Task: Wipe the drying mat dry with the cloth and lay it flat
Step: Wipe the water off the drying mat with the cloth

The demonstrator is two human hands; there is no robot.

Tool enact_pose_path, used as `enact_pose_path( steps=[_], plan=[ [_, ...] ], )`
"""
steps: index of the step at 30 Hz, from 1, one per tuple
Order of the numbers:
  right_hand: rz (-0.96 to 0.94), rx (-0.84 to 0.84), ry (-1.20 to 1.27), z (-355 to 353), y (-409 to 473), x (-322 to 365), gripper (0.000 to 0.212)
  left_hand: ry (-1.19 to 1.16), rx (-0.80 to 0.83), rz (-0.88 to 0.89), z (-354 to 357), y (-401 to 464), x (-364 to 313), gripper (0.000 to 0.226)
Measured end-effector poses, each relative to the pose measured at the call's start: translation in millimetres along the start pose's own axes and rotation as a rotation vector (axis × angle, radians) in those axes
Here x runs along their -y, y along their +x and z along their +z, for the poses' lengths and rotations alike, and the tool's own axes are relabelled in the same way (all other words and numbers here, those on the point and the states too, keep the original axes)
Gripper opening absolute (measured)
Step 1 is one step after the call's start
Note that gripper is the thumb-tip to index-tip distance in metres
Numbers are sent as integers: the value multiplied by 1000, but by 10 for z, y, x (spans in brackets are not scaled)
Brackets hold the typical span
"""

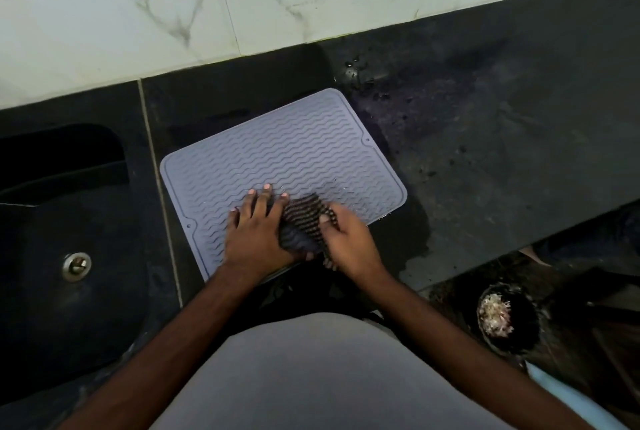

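Observation:
A grey drying mat (277, 149) with wavy ridges lies flat on the dark counter (485, 152), its near edge at the counter's front. My left hand (256, 232) rests on the mat's near part with fingers spread and straight. A dark ribbed cloth (304, 218) lies bunched on the mat between both hands. My right hand (346, 239) grips the cloth's right side, fingers curled over it.
A black sink (52, 256) with a metal drain (76, 266) is set in the counter left of the mat. Wet patches mark the counter right of the mat. White marbled tiles (242, 7) back the counter. A dark bin (502, 318) stands on the floor at right.

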State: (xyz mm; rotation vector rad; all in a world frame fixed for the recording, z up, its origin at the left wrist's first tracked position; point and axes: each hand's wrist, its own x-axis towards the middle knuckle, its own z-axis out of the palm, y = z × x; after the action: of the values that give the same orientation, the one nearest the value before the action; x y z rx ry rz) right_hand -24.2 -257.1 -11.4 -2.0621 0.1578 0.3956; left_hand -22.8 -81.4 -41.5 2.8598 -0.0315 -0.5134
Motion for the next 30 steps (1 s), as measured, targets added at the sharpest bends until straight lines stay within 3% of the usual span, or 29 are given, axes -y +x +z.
enact_pose_path(
  steps=[5, 8, 10, 14, 18, 24, 30],
  plan=[
    [163, -186, 899, -496, 73, 173, 23, -18, 13, 36, 15, -6, 28, 130],
    [177, -169, 1001, -652, 294, 149, 24, 5, 43, 32, -29, 3, -2, 130],
    [205, -190, 775, -679, 441, 41, 20, 29, 69, 25, -57, 16, -19, 131],
    [89, -391, -282, -858, 631, -269, 18, 42, 112, 16, -63, 26, -17, 132],
    [-95, -442, -768, -888, 675, -298, 30, 32, 119, 16, -48, 31, -17, 131],
    [-90, -254, -948, -238, 452, -501, 85, 20, 110, 11, -27, 44, -9, 132],
    [-144, -322, -831, -270, 576, -624, 63, 36, 124, 17, -35, 40, -16, 132]
  ],
)
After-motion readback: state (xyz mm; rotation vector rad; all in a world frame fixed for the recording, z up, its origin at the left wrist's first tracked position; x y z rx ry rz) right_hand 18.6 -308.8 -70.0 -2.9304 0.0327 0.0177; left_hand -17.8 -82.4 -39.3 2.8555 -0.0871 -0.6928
